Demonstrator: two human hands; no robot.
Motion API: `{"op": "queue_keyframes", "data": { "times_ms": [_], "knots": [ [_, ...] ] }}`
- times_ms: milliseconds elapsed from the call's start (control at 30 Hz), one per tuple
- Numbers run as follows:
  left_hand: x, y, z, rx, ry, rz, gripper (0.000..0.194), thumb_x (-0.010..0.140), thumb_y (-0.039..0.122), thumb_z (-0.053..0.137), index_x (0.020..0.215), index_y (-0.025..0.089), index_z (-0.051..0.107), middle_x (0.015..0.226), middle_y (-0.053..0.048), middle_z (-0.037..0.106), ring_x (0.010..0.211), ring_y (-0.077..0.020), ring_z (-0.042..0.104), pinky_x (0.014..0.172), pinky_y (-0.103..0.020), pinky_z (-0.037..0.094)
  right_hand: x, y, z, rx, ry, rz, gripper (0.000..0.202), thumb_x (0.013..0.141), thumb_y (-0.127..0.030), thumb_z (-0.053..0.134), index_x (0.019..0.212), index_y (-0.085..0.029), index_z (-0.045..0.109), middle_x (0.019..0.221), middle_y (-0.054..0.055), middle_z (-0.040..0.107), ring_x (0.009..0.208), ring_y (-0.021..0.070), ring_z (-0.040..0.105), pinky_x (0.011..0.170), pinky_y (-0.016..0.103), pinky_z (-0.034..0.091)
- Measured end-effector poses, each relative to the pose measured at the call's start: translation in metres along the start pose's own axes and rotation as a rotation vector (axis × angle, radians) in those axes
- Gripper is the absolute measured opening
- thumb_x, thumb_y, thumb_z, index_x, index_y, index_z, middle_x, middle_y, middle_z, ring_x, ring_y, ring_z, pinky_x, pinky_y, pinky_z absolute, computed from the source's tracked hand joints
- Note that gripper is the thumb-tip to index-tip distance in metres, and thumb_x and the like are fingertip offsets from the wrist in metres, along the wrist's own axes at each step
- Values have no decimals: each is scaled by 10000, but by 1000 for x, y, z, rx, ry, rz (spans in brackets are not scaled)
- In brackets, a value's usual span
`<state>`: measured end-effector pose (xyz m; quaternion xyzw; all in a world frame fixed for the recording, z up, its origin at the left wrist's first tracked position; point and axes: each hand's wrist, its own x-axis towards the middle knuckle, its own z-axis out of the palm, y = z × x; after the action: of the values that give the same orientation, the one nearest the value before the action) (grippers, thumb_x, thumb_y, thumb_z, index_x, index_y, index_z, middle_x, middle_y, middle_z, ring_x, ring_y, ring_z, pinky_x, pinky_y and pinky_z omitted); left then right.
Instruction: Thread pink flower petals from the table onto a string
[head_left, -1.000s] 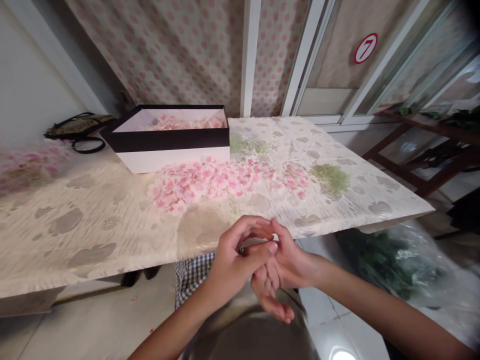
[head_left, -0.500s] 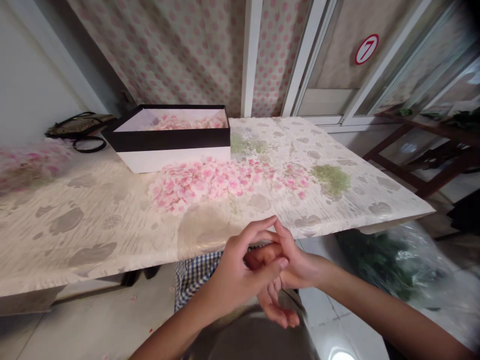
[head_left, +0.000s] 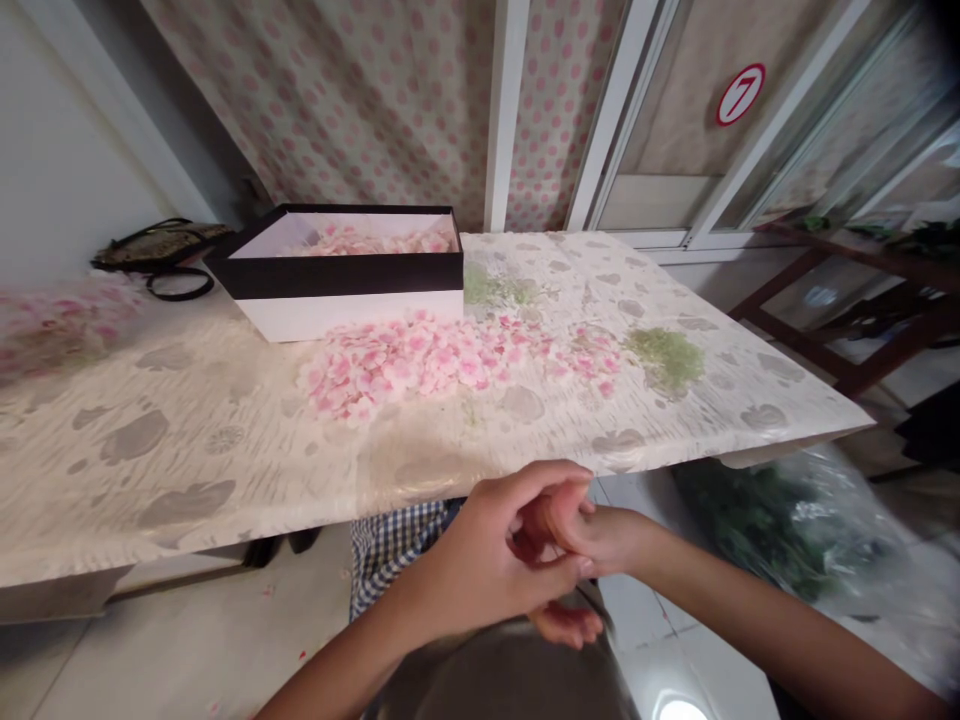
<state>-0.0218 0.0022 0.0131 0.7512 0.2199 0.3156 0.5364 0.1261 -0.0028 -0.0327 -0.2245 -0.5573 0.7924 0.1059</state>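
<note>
Both hands meet at my 6 o'clock: left hand (head_left: 487, 560) curls closed around right hand's (head_left: 592, 545) fingers; petal pile (head_left: 420, 365) lies at 12 o'clock.

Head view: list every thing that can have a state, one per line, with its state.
Left hand: fingers curled around the right hand's fingers, nothing else seen in it.
Right hand: clasped by the left, below the table edge.
Box: lid off, pink petals inside.
Petal pile: loose on the table.
Bag: lying flat.
</note>
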Motion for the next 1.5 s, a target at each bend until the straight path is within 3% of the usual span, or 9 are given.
{"op": "queue_keyframes", "data": {
  "times_ms": [133, 333, 500, 633, 733, 867, 1133, 1300, 1500],
  "knots": [
    [-1, -1, 0, 8, 1, 17, 479, 757, 143, 672, 1188, 280, 515, 1055, -19, 657, 913, -158, 646, 774, -234, 537, 4, 4, 0, 112, -81, -50, 948, 484, -947, -66, 693, -187, 459, 456, -15, 407, 460, 160, 535, 475, 302, 497],
    [-1, -6, 2, -78, 36, -56, 615, 792, 140, 638, 1292, 302, 318, 1120, -74, 612, 932, -191, 656, 765, -303, 569, 8, 8, 3, 370, 187, -69, 1027, 572, -855, -146, 848, -132, 529, 590, 5, 514, 379, 65, 470, 373, 194, 404],
    [-1, -9, 5, -121, 80, -75, 528, 800, 178, 655, 1197, 276, 322, 1131, -86, 603, 936, -196, 660, 731, -291, 575, 6, 9, -1, 420, 268, -58, 991, 650, -850, -61, 869, -110, 561, 600, 10, 514, 423, 66, 477, 381, 174, 379],
    [-1, -9, 3, -72, 59, -54, 482, 802, 151, 631, 1189, 254, 362, 1108, -90, 617, 936, -201, 664, 768, -308, 576, 7, 11, -3, 404, 65, -63, 1052, 623, -854, -90, 1032, -98, 517, 552, -1, 515, 423, 91, 504, 433, 217, 435],
    [0, -9, 1, -15, 46, -82, 449, 800, 149, 618, 1190, 239, 413, 1086, -92, 625, 907, -203, 670, 756, -308, 582, 10, 10, -2, 387, -66, -65, 1111, 563, -866, -139, 995, -91, 530, 467, -22, 470, 373, 104, 493, 420, 237, 437],
    [0, -10, 2, -20, 62, -94, 457, 791, 155, 621, 1189, 233, 412, 1080, -97, 629, 881, -202, 673, 734, -305, 587, 12, 8, 0, 376, -67, -89, 1074, 522, -904, -102, 824, -113, 559, 428, -27, 443, 312, 84, 435, 349, 212, 379],
    [4, -13, 7, -87, 162, -49, 469, 770, 196, 694, 1059, 225, 327, 987, -82, 616, 902, -213, 661, 738, -336, 575, 8, 1, 1, 563, 129, -70, 896, 745, -831, -14, 886, -139, 538, 566, -5, 518, 356, 84, 454, 357, 196, 338],
    [5, -12, 8, -89, 181, 4, 442, 770, 183, 701, 1054, 224, 364, 980, -58, 637, 878, -184, 665, 712, -280, 572, 6, 0, 0, 555, 216, -56, 905, 740, -827, -36, 874, -136, 532, 635, 10, 535, 387, 84, 480, 379, 203, 361],
    [3, -5, 4, -72, 106, -19, 438, 785, 124, 660, 1150, 214, 434, 1012, -66, 659, 894, -171, 672, 746, -268, 578, 8, 13, -2, 382, -40, -127, 1056, 582, -866, -88, 1086, -122, 466, 499, -50, 455, 450, 136, 567, 485, 273, 475]
  ]
}}
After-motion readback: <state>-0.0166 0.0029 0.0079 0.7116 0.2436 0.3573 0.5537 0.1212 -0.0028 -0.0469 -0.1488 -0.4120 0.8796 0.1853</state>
